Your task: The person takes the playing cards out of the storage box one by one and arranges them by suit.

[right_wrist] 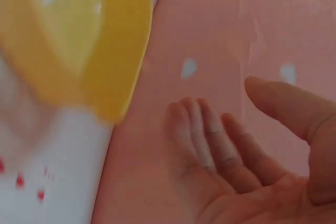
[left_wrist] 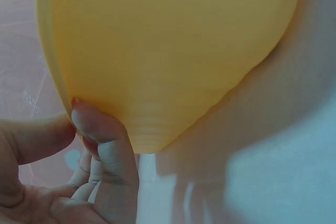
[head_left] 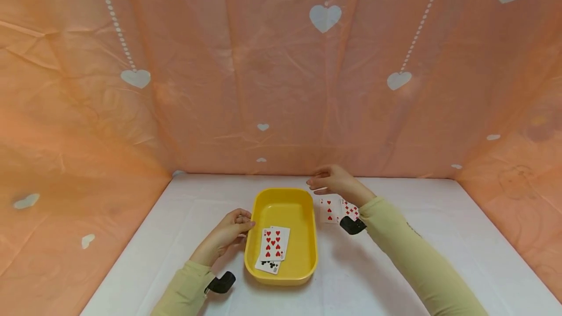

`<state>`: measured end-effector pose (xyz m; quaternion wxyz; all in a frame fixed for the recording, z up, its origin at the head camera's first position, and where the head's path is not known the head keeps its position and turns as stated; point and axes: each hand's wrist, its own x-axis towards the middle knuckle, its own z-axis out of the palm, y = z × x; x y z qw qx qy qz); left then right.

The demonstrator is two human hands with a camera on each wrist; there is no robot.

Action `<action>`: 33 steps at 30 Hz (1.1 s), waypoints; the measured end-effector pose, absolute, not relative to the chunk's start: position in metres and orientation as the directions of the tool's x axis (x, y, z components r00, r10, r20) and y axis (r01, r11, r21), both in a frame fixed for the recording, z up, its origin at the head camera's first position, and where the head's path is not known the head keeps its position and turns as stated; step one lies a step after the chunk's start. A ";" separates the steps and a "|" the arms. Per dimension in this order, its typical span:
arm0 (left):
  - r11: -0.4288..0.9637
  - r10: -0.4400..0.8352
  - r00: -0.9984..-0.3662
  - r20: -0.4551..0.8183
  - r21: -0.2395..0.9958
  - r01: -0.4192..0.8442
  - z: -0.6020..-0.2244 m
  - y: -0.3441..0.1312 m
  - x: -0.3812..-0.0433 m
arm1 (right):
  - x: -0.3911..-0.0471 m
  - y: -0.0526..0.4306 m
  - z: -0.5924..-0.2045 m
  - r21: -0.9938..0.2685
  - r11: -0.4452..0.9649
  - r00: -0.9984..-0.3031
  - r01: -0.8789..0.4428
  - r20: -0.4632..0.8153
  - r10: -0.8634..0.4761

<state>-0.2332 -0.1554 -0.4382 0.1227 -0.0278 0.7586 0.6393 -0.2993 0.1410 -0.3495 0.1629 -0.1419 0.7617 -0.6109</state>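
My left hand (head_left: 226, 232) pinches the left rim of a yellow plastic tray (head_left: 308, 238) between thumb and fingers. The left wrist view has this grip up close, with the tray wall (left_wrist: 173, 51) filling much of it. Inside the tray lie a few playing cards: a hearts card (head_left: 273, 244) on top, and a clubs card (head_left: 269, 266) partly covered below it. Past the tray's far right corner, my right hand (head_left: 338, 182) hovers with relaxed fingers and holds nothing. Beneath it on the table are a three of hearts (head_left: 329, 211) and a diamonds card (head_left: 349, 209), partly hidden by the wrist.
A white cloth covers the table (head_left: 373, 267). Orange-pink sheeting (head_left: 281, 87) with white hearts hangs behind the table and along both sides. A black wrist camera (head_left: 352, 226) sits under the right wrist, and another (head_left: 222, 283) under the left.
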 end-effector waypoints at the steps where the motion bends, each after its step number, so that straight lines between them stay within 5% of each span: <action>1: 0.177 0.117 -0.968 -0.222 0.964 -0.200 -0.438 -0.156 -0.233 | -0.297 0.134 -0.349 -0.975 0.224 -0.902 -0.003 -0.094 -0.421; 16: 0.153 0.108 -0.967 -0.231 0.965 -0.213 -0.438 -0.155 -0.232 | -0.275 0.068 -0.392 -0.899 0.422 -0.855 0.118 -0.309 -0.418; 33: 0.142 0.113 -0.967 -0.230 0.967 -0.213 -0.438 -0.156 -0.231 | -0.262 0.058 -0.399 -0.787 0.597 -0.872 0.157 -0.394 -0.290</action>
